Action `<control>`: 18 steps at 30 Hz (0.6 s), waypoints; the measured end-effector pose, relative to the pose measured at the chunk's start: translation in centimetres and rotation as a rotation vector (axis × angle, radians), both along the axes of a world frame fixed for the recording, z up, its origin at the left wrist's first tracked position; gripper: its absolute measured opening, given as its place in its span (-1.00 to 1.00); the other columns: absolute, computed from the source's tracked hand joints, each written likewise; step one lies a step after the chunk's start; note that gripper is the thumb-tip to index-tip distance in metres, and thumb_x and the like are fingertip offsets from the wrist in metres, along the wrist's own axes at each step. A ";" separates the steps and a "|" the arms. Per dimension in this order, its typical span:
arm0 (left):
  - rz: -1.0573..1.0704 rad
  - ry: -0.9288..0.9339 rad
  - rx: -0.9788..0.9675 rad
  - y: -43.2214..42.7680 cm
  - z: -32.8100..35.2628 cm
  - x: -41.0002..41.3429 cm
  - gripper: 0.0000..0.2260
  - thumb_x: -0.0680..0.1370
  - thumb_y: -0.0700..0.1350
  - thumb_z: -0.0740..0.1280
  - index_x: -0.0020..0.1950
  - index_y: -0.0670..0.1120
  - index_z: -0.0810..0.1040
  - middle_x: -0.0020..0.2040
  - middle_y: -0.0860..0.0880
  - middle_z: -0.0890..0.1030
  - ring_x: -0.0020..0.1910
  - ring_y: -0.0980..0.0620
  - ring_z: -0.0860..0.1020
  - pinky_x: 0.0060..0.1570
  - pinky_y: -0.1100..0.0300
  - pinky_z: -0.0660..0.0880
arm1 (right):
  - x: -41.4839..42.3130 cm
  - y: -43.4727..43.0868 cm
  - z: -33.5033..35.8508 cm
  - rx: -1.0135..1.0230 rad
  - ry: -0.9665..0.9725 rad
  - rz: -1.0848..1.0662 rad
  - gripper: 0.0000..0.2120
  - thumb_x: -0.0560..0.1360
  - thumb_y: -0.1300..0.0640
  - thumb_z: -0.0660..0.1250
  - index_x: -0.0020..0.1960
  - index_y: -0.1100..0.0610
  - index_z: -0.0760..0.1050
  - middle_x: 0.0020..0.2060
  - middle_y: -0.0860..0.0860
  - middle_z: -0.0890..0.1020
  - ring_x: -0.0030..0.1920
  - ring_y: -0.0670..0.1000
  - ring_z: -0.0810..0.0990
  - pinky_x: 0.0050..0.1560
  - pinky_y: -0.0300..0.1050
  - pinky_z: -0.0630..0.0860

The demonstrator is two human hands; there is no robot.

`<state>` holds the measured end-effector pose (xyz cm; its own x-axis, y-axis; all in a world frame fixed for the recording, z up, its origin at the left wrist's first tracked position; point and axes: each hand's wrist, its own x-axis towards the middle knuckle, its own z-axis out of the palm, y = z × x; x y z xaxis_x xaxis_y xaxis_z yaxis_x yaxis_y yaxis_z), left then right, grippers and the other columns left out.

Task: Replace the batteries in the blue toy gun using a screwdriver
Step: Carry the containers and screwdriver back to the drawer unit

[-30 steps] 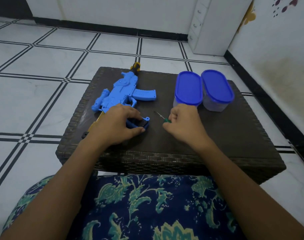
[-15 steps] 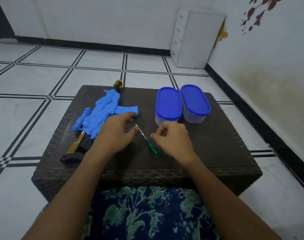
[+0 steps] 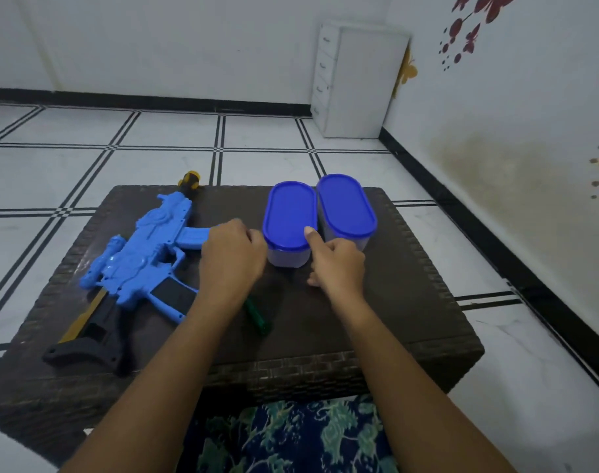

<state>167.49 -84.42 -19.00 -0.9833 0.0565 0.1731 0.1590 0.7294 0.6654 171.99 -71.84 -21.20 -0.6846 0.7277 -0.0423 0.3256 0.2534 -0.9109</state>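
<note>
Both hands have left the screwdriver point(image 3: 258, 317) and gone forward to the two blue-lidded containers; half a second ago they were at its tip and handle. It now lies loose on the dark woven surface point(image 3: 393, 302). Only its green handle shows, since the shaft is hidden under the left wrist.

The left hand point(image 3: 231, 259) sits between the toy gun's point(image 3: 144, 254) magazine and the left container point(image 3: 288, 216), with its back to the camera. Its fingers are curled under and out of sight, so I cannot tell whether they grip anything or touch the tub's wall.

The right hand point(image 3: 339, 262) has its forefinger straight, the tip resting on the near edge of the left container's lid. Its other fingers are folded in and hold nothing visible. The right container point(image 3: 346, 206) stands just beside the left one, and their contents are too dim to make out.

The blue toy gun lies on its side at the left of the surface, muzzle pointing away and black stock nearest the person. A dark rectangle shows on its grip, but whether that is an open battery bay is unclear. The camera is tilted higher than before, so more of the wall and the white drawer unit point(image 3: 356, 83) is in view. Patterned cloth point(image 3: 291, 435) is cut off at the bottom edge.
</note>
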 end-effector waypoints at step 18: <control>0.116 -0.373 0.295 1.4 -1.2 -0.2 -0.65 0.59 0.01 0.01 0.09 -0.20 0.44 0.05 -0.22 0.50 -0.04 -0.16 0.48 -0.07 -0.01 0.38 | 1.3 1.7 0.8 -0.052 0.028 0.113 -0.76 0.50 0.23 0.37 -0.20 0.42 0.52 -0.31 0.24 0.67 -0.44 -0.04 0.68 -0.30 -0.11 0.67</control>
